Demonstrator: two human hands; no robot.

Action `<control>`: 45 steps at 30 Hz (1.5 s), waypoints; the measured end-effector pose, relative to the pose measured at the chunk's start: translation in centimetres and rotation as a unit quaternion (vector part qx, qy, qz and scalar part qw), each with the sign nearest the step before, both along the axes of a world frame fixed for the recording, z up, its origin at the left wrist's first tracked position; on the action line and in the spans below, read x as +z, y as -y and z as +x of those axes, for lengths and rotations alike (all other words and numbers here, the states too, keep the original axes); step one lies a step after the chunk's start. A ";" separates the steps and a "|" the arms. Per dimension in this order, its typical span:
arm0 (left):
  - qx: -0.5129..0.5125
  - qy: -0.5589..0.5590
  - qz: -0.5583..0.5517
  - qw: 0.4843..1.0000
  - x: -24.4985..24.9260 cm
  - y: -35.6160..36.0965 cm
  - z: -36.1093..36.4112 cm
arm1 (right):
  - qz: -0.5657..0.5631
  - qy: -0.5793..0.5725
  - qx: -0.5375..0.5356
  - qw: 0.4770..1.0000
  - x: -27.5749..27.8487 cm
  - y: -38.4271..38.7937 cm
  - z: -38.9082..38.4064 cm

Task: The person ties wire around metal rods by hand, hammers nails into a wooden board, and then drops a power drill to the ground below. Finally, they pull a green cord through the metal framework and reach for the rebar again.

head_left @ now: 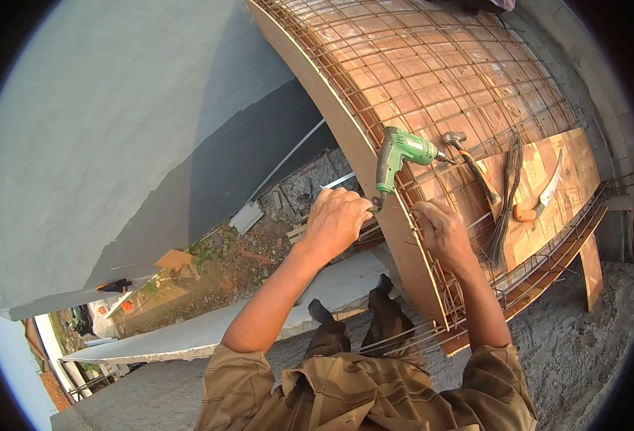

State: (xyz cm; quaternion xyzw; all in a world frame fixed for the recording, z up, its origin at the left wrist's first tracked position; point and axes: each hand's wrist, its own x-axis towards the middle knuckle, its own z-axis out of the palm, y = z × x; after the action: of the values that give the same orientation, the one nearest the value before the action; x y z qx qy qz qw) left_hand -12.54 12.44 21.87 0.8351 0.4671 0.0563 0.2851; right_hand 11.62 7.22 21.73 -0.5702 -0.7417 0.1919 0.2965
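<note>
My left hand point(337, 218) is closed in front of the outer side of the curved plywood form point(396, 237). Its fingertips are by the foot of the green power drill point(401, 152), where the dark cord comes out; whether they pinch the cord is hidden. The drill lies on the rebar mesh point(432, 100), its bit pointing right. Curled fingers of my right hand point(443, 228) are at the mesh's near edge, and what they grip, if anything, does not show. To the right lie a hammer point(475, 169), a bundle of thin tie wire point(507, 194) and a curved handsaw point(542, 197).
A plywood sheet point(572, 172) lies over the mesh on the right. Rebar ends point(396, 341) stick out near my legs. Left of the form is a drop to rubble-strewn ground point(238, 258), beside a grey wall point(130, 129). Rough concrete point(561, 345) is at lower right.
</note>
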 end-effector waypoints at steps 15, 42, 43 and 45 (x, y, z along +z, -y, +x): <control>0.127 0.092 0.156 0.975 -10.8 -17.0 7.2 | -0.053 0.104 -0.212 0.970 -16.6 -28.5 12.0; 0.092 -0.102 0.082 0.987 -20.5 -36.7 12.6 | -0.156 -0.094 -0.085 0.979 -27.2 -41.4 8.7; 0.103 -0.083 0.099 0.986 -20.1 -36.4 12.6 | -0.153 -0.091 -0.076 0.981 -27.1 -41.5 8.7; 0.102 -0.110 0.107 0.983 -19.0 -35.7 12.9 | -0.141 -0.082 -0.058 0.985 -26.3 -41.1 9.0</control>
State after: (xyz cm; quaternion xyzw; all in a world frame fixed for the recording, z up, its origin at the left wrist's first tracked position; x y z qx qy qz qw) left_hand 0.39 48.13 2.90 0.8099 0.5696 0.0429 0.1335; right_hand 20.58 48.27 -4.54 -0.6307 -0.6457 0.3237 0.2836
